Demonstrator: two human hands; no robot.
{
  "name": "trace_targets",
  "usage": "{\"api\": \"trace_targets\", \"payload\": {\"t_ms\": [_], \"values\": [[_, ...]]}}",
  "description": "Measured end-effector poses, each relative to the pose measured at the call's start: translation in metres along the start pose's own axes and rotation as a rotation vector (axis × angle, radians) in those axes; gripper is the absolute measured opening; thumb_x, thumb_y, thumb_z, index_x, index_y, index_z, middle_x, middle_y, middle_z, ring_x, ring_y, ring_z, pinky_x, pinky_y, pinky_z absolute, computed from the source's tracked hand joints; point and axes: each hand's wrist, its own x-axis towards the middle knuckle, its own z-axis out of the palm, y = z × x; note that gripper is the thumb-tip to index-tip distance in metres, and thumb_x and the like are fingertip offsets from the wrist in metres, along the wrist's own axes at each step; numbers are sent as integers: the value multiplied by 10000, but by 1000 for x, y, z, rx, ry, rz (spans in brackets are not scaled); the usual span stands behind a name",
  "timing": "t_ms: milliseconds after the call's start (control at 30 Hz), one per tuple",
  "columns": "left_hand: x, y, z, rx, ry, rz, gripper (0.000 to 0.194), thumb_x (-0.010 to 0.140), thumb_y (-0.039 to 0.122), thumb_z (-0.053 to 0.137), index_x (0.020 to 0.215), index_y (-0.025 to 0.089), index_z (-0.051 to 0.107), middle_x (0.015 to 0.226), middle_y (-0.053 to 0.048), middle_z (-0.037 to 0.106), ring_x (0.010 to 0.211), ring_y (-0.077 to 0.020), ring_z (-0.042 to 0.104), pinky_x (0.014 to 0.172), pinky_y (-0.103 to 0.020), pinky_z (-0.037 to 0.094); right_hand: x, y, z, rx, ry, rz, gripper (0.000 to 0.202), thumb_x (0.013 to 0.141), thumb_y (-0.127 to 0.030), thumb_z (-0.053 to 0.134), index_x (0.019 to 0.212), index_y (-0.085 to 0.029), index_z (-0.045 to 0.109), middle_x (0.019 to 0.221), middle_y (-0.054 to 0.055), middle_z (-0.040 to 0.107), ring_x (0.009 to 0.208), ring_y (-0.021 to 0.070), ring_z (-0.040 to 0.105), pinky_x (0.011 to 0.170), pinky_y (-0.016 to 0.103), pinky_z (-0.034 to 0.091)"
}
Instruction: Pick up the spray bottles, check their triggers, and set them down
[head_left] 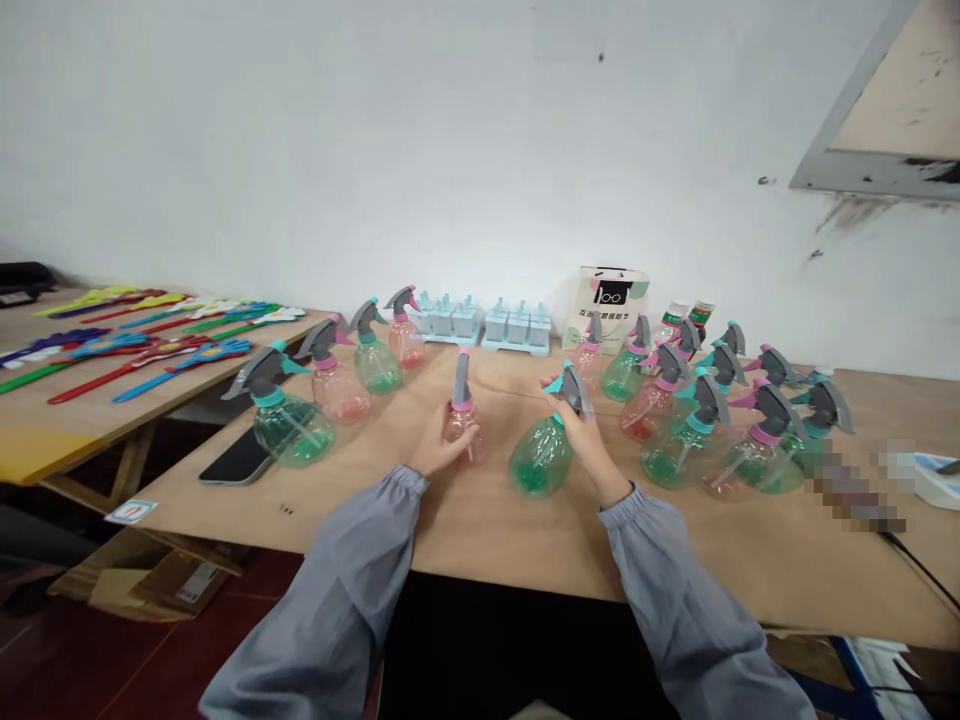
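Note:
My left hand (441, 446) is wrapped round the body of a pink spray bottle (460, 420) with a grey head and pink collar, upright on the table. A green spray bottle (537, 462) with a grey head and turquoise trigger leans slightly in my right hand (586, 448), which grips it at the head and neck. Its base is on or just above the table; I cannot tell which. Left of my hands stand several more bottles, among them a dark green one (291, 430) and a pink one (339, 390). To the right is a cluster of pink and green spray bottles (679, 452).
Light-blue popsicle moulds (517, 328) and a printed paper bag (604, 310) stand along the wall. A phone (236, 462) lies at the left. Colourful hand-shaped strips (161, 360) cover a side table. A white tray (937, 480) sits far right, near a blurred-out object (855, 490).

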Motion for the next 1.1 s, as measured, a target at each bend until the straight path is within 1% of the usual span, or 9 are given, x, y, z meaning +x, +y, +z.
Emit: {"api": "trace_targets", "payload": {"t_ms": [100, 267, 400, 467, 667, 800, 867, 1000, 1100], "values": [[-2, 6, 5, 28, -87, 58, 470, 812, 434, 708, 1194, 195, 574, 1133, -107, 712, 1058, -247, 694, 985, -414, 540, 5, -3, 4, 52, 18, 57, 239, 691, -368, 674, 900, -251, 685, 1021, 32, 745, 1060, 242, 655, 984, 415, 473], [-4, 10, 4, 54, -135, 104, 481, 833, 462, 701, 1206, 189, 567, 1135, -120, 719, 1052, -258, 701, 969, -421, 542, 4, -8, 6, 153, 75, 110, 133, 626, -364, 629, 652, -234, 627, 722, 1, 661, 725, 193, 616, 744, 339, 490], [-4, 7, 2, 48, -158, 102, 511, 830, 477, 705, 1224, 186, 561, 1150, -125, 720, 1072, -263, 697, 995, -432, 528, -2, -14, 8, 205, -45, 128, 146, 620, -316, 643, 747, -248, 667, 837, 2, 728, 870, 209, 659, 817, 333, 496], [-4, 6, 2, 43, -168, 97, 522, 835, 493, 696, 1232, 183, 555, 1156, -126, 722, 1075, -260, 697, 993, -426, 531, -5, -16, 8, 184, -59, 110, 182, 622, -312, 655, 794, -257, 675, 909, 5, 746, 952, 218, 659, 871, 341, 492], [-4, 3, 2, 19, -153, 70, 588, 806, 485, 724, 1280, 188, 541, 1190, -130, 703, 1111, -283, 683, 1040, -464, 509, -5, -23, 4, 225, -110, 139, 141, 601, -356, 576, 689, -249, 603, 683, 5, 667, 700, 205, 629, 765, 363, 518], [-3, 5, 2, 2, -154, 59, 550, 802, 471, 733, 1247, 194, 568, 1182, -115, 701, 1130, -283, 671, 1048, -449, 512, -9, -27, 8, 239, -216, 148, 211, 609, -369, 563, 775, -255, 629, 776, 36, 712, 875, 257, 672, 805, 396, 526], [-2, 5, 3, -1, -157, 66, 528, 818, 462, 716, 1244, 189, 566, 1172, -112, 705, 1125, -276, 671, 1042, -441, 517, -10, -28, 10, 246, -204, 137, 234, 609, -361, 576, 809, -255, 637, 809, 39, 723, 914, 264, 677, 832, 405, 527], [-1, 4, 3, -2, -156, 71, 502, 829, 457, 699, 1228, 182, 568, 1155, -114, 707, 1101, -272, 678, 1049, -457, 509, -10, -25, 12, 254, -87, 166, 182, 574, -348, 577, 727, -251, 584, 695, 15, 667, 734, 228, 646, 765, 380, 524], [-2, 2, 4, 9, -146, 57, 489, 823, 464, 705, 1204, 186, 577, 1152, -113, 704, 1112, -273, 672, 1066, -463, 495, -9, -24, 13, 265, -98, 189, 191, 562, -350, 554, 724, -250, 567, 664, 16, 648, 686, 221, 623, 715, 371, 512]]}}
